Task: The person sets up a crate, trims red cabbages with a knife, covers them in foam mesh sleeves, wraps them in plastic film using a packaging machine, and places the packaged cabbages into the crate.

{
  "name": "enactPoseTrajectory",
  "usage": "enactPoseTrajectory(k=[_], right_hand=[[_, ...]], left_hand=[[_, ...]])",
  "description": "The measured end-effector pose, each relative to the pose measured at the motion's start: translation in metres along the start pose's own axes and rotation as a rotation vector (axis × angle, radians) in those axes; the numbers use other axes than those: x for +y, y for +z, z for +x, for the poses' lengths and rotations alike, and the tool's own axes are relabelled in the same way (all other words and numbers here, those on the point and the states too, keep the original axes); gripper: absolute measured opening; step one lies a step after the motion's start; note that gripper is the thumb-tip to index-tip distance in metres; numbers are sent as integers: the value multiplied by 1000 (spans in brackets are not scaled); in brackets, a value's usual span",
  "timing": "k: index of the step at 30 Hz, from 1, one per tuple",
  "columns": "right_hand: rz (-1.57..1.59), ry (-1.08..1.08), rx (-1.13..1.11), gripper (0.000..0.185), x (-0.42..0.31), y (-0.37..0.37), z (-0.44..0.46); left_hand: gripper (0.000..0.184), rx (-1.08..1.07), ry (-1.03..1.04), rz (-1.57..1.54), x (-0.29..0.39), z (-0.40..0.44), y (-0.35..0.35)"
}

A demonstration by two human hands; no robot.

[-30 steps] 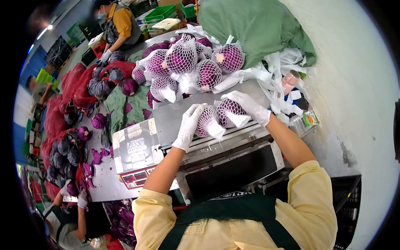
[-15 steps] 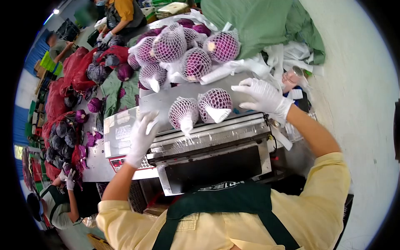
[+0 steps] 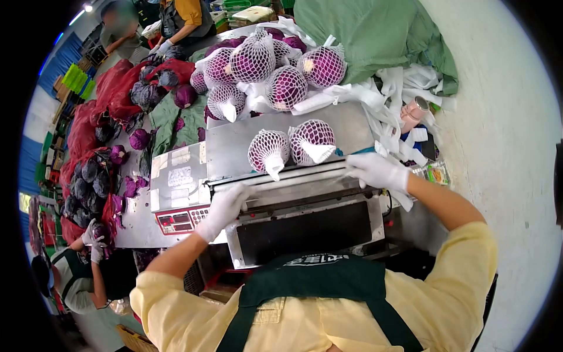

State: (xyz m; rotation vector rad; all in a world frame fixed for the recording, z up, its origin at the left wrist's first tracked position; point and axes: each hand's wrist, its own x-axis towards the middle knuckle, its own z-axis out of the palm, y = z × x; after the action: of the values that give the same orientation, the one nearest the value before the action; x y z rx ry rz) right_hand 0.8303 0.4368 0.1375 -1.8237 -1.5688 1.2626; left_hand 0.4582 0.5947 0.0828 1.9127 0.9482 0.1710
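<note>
Two red cabbages in white foam nets, a left one (image 3: 269, 149) and a right one (image 3: 312, 141), sit side by side on the metal plate (image 3: 346, 126) of the wrapping machine. Both my hands wear white gloves. My left hand (image 3: 223, 210) is closed at the left end of the roller, pinching the edge of clear plastic film (image 3: 299, 192). At the right end, my right hand (image 3: 378, 172) pinches the film too, fingers bent over it. The film between them is blurred and hard to see. Neither hand touches the cabbages.
Behind the plate several netted cabbages (image 3: 286, 88) are piled. A scale (image 3: 179, 182) stands left; foam nets (image 3: 381, 111) and a pink can (image 3: 414, 113) lie right. Red mesh sacks (image 3: 82, 135) line the left. Co-workers are at the far end and lower left.
Both hands have come down and inward to the film at the machine's front edge, and their fingers have closed. The two netted cabbages stay on the plate; the view has shifted slightly.
</note>
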Motion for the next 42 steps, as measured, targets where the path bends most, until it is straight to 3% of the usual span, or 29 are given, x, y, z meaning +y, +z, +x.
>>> enactPoseTrajectory(k=[2, 4, 5, 6, 7, 9, 10, 12, 15, 16, 17, 19, 20, 22, 23, 24, 27, 28, 29, 30, 32, 33, 34, 35, 36, 38, 39, 40, 42], right_hand=[[-124, -101, 47, 9, -35, -20, -24], [-238, -195, 90, 7, -43, -27, -24], [112, -307, 222, 5, -43, -34, -10], [465, -417, 350, 9, -41, -42, 7], [461, -420, 349, 9, -34, -51, 28], [-394, -866, 671, 23, -17, -67, 74], [-402, -881, 671, 23, -18, -66, 85], [-1126, -921, 256, 49, -21, -60, 106], [-623, -847, 278, 91, 52, -19, 142], [-622, -853, 274, 91, 48, -17, 142], [-500, -730, 239, 94, 46, -17, 139], [-312, -561, 244, 96, 44, -15, 135], [-311, -561, 252, 96, 38, -17, 131], [-7, -238, 82, 91, 32, -15, 118], [-1, -298, 81, 88, 32, -9, 115], [142, -173, -39, 80, 34, -12, 106], [513, 155, -188, 65, -4, -24, 81], [489, 208, -234, 60, 3, -29, 84], [641, 228, -339, 59, 16, -30, 89], [792, 243, -441, 60, 27, -28, 93], [712, 82, -425, 72, 21, -23, 89], [852, 36, -408, 75, 30, -20, 95], [989, -13, -390, 78, 35, -21, 100], [735, 33, -376, 74, 23, -31, 94], [483, 79, -381, 72, 10, -41, 88], [-313, -78, 322, 65, 6, -39, 82], [-605, -488, 667, 57, 9, -36, 80], [-604, -486, 662, 57, 7, -42, 79], [-1294, -863, 100, 52, 0, -57, 79]], left_hand=[[7, 163, 258, -363, 16, -24, -5], [5, 232, 487, -493, 23, -18, -27], [8, 378, 565, -436, 28, -11, -33], [18, 501, 604, -128, 32, 1, -46], [29, 483, 696, 172, 50, 19, -59], [52, 414, 866, 699, 67, 64, -70], [62, 361, 946, 922, 55, 85, -65], [62, 182, 996, 1058, 23, 113, -55], [76, 117, 839, 716, 12, 128, -37], [82, 86, 766, 526, 14, 125, -30], [82, 88, 761, 526, 14, 122, -24], [92, 155, 464, 182, 16, 119, -14], [93, 193, 486, -24, 10, 123, -9], [85, 94, 437, -467, -11, 131, 4], [85, 88, 435, -467, 0, 126, -3], [82, 10, 136, -437, 9, 118, -10], [79, -209, -313, -643, -5, 128, -13], [80, -235, -432, -636, 13, 126, -20], [81, -337, -321, -613, 17, 127, -23], [72, -449, -388, -807, -21, 147, -13], [64, -291, -490, -977, -7, 137, -3], [64, -289, -489, -976, 2, 135, -12], [60, -210, -457, -586, 18, 136, -29], [59, -131, -418, -197, 29, 134, -42], [59, -131, -420, -197, 30, 127, -50], [81, 404, 525, 575, 25, 112, -67], [87, 355, 706, 816, 26, 110, -75], [87, 353, 703, 813, 24, 113, -74], [81, 163, 1340, 1050, 20, 119, -64]])
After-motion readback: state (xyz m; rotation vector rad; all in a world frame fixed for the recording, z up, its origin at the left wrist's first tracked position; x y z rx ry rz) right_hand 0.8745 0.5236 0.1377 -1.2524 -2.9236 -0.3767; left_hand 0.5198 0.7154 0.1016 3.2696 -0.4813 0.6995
